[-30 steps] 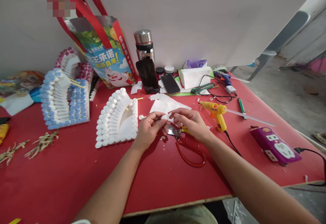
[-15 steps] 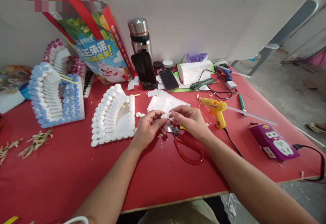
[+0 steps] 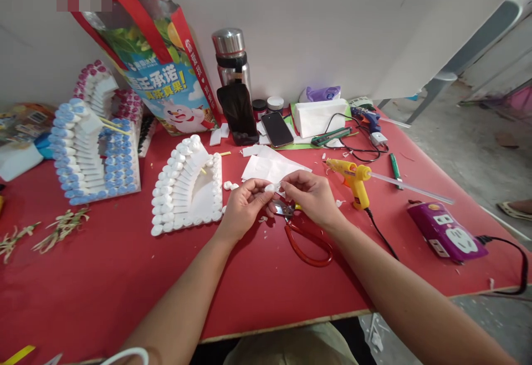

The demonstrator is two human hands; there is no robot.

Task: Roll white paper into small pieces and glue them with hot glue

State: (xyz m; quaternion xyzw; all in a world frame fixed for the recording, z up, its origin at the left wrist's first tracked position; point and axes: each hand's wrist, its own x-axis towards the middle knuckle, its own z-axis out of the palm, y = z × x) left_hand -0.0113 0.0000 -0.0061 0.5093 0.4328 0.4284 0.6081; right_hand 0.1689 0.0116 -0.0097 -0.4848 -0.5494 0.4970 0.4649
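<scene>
My left hand (image 3: 243,207) pinches a small piece of rolled white paper (image 3: 271,188) between thumb and fingers. From the other side, my right hand (image 3: 313,199) has its thumb and forefinger closed on the end of the same piece. Beneath both hands lies a pair of scissors (image 3: 310,250) with red handles, its blades partly covered. White paper sheets (image 3: 272,164) are spread just behind my fingers. To the left stands a white fan-shaped model (image 3: 183,188) built of small white rolls, with a few loose rolls (image 3: 230,186) beside it.
A yellow glue gun (image 3: 353,179) and a purple power strip (image 3: 449,232) are at the right. Behind stand a steel flask (image 3: 230,49), two phones, a tissue pack (image 3: 320,118) and a shopping bag (image 3: 166,77). A blue-and-white model (image 3: 95,160) is at left.
The view has shifted slightly, so things at the left sit a little further right. Both hands stay in place on the paper piece, with only small movements of the fingers.
</scene>
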